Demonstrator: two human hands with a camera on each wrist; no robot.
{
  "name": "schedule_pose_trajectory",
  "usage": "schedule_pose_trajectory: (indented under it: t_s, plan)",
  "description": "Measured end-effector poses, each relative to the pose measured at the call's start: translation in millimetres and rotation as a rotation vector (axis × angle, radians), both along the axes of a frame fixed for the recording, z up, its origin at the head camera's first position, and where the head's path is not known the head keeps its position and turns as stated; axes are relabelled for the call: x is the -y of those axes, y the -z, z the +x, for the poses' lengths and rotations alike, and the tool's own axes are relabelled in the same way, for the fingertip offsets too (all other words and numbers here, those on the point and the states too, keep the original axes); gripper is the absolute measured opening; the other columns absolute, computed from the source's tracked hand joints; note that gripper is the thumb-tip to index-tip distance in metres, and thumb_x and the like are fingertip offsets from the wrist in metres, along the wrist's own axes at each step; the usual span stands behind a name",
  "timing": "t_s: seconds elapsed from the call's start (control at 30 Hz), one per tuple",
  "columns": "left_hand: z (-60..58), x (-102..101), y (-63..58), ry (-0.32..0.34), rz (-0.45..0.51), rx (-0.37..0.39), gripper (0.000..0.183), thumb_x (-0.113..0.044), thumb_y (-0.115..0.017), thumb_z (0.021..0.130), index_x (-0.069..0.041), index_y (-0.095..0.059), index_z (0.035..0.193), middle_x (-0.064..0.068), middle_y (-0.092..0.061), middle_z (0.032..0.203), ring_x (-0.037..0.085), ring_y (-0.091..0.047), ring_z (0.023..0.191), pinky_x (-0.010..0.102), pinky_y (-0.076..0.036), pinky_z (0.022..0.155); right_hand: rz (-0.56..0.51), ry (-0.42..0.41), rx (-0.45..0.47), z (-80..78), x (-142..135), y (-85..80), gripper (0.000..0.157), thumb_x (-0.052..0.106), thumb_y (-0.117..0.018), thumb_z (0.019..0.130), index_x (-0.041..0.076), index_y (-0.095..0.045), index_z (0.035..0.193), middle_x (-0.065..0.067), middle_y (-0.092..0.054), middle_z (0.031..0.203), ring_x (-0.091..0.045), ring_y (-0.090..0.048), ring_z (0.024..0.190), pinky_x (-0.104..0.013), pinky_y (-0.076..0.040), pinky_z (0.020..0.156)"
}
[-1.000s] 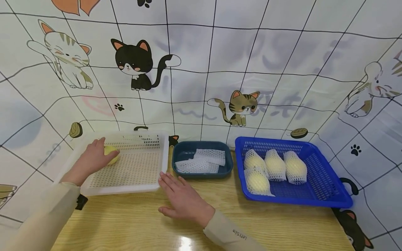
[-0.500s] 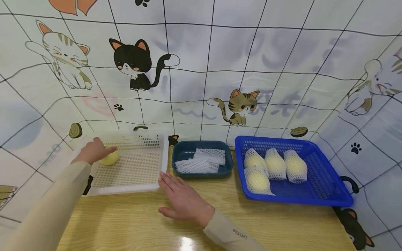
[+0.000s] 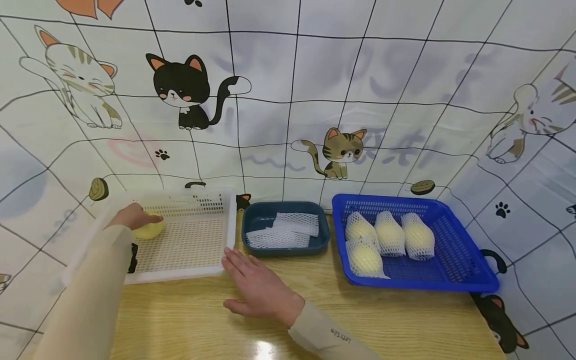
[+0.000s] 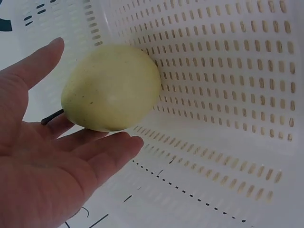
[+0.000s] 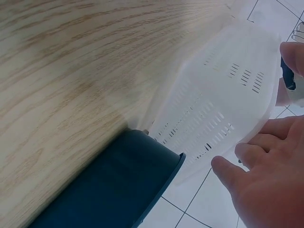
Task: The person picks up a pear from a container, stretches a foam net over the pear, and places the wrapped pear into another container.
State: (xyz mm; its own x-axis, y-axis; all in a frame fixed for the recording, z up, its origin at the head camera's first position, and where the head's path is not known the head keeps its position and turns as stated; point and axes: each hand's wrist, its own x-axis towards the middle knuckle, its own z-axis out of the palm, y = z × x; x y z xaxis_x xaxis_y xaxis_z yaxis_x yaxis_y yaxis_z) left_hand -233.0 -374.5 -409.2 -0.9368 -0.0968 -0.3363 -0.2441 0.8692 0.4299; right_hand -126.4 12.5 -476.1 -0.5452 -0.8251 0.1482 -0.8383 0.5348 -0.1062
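A bare yellow-green pear [image 4: 114, 90] with a dark stem lies at the left side of the white plastic basket [image 3: 180, 274]. My left hand [image 3: 133, 216] reaches over the basket wall to it; in the left wrist view the fingers [image 4: 114, 152] lie along the pear's side, and the thumb [image 4: 40, 61] is spread away from it. My right hand [image 3: 263, 290] is held out flat with straight fingers, its fingertips at the basket's near right corner. The right wrist view has those fingers beside the basket's outer wall [image 5: 213, 104].
Between the baskets stands a dark teal dish [image 3: 288, 252] with white foam net sleeves [image 3: 281, 237]. To the right, a blue basket [image 3: 450, 250] holds several net-wrapped pears [image 3: 390, 237]. A cat-patterned sheet [image 3: 270, 120] rises behind the wooden table [image 3: 202, 320].
My left hand has swung round to the pear's far left side, its forearm now crossing the basket's left edge. The pear has shifted slightly left and down. The right hand has stayed put.
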Motion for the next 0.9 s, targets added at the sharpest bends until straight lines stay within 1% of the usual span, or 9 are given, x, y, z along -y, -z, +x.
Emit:
schedule_pose_trajectory:
  t_s: [0.03,0.1,0.27,0.37,0.43,0.53,0.67,0.8,0.9]
  plan:
    - [-0.8,-1,1.3,-0.002,0.012,-0.003,0.069,-0.04,-0.068,0.096,0.02,-0.052,0.126,0.035,-0.063,0.116,0.037,-0.056,0.09,0.047,-0.048,0.078,0.001,0.001,-0.001,0.0,0,-0.1,0.089,0.057,-0.056,0.102,0.005,-0.022,0.164,-0.012,-0.011,0.173,-0.022,-0.013,0.158,-0.044,-0.028,0.122]
    - [-2.1,-2,3.5,-0.001,0.024,-0.006,0.071,-0.037,-0.071,0.095,0.021,-0.048,0.127,0.035,-0.062,0.118,0.038,-0.056,0.092,0.05,-0.049,0.081,0.003,0.002,0.005,0.1,0,-0.5,0.089,0.058,-0.056,0.102,0.005,-0.021,0.164,-0.011,-0.01,0.173,-0.022,-0.012,0.158,-0.044,-0.027,0.122]
    - [-5.1,-5,7.9,0.054,-0.012,0.04,0.076,-0.034,-0.075,0.091,0.021,-0.039,0.13,0.04,-0.05,0.127,0.051,-0.051,0.11,0.062,-0.045,0.096,0.002,0.003,0.004,0.3,1,-0.6,0.088,0.057,-0.056,0.102,0.005,-0.022,0.164,-0.011,-0.01,0.173,-0.022,-0.013,0.158,-0.044,-0.028,0.122]
    - [-7.7,-5,12.2,0.079,-0.025,0.06,0.071,-0.028,-0.077,0.09,0.017,-0.042,0.131,0.041,-0.047,0.134,0.053,-0.049,0.115,0.064,-0.044,0.098,0.004,0.002,-0.001,0.6,1,-1.0,0.088,0.057,-0.056,0.102,0.004,-0.023,0.164,-0.012,-0.011,0.172,-0.023,-0.014,0.158,-0.043,-0.028,0.122]
    - [-9.5,-5,15.5,0.084,-0.031,0.056,0.066,-0.025,-0.078,0.089,0.015,-0.046,0.13,0.041,-0.047,0.134,0.052,-0.05,0.113,0.064,-0.045,0.096,0.011,0.002,-0.007,1.0,1,-1.3,0.088,0.057,-0.056,0.102,0.004,-0.023,0.164,-0.012,-0.012,0.172,-0.023,-0.015,0.157,-0.043,-0.028,0.122]
    - [-7.3,-6,16.4,0.112,-0.046,0.061,0.063,-0.025,-0.079,0.087,0.012,-0.051,0.129,0.04,-0.049,0.134,0.05,-0.052,0.111,0.063,-0.046,0.094,0.022,0.005,-0.014,1.6,2,-1.6,0.087,0.057,-0.056,0.102,0.004,-0.025,0.163,-0.012,-0.013,0.172,-0.023,-0.017,0.157,-0.043,-0.028,0.122]
    - [-2.6,-12,13.3,0.149,-0.061,0.077,0.06,-0.026,-0.079,0.087,0.012,-0.053,0.126,0.037,-0.054,0.129,0.045,-0.055,0.107,0.059,-0.05,0.089,0.035,0.01,-0.01,2.8,3,-2.1,0.087,0.057,-0.056,0.102,0.005,-0.025,0.163,-0.012,-0.014,0.172,-0.023,-0.016,0.157,-0.043,-0.028,0.122]
    - [1.7,-18,4.7,0.114,-0.026,0.08,0.061,-0.025,-0.078,0.087,0.012,-0.051,0.127,0.035,-0.056,0.124,0.04,-0.056,0.098,0.052,-0.054,0.078,0.021,0.005,-0.003,3.0,6,-2.3,0.086,0.057,-0.056,0.102,0.005,-0.025,0.164,-0.012,-0.014,0.172,-0.023,-0.016,0.157,-0.045,-0.03,0.121]
    - [2.5,-19,-1.7,0.07,0.039,0.075,0.064,-0.028,-0.077,0.089,0.01,-0.048,0.131,0.031,-0.057,0.12,0.037,-0.058,0.093,0.045,-0.055,0.069,0.018,0.004,-0.019,3.2,7,-2.0,0.086,0.057,-0.056,0.102,0.004,-0.025,0.163,-0.012,-0.015,0.172,-0.023,-0.016,0.157,-0.046,-0.032,0.12]
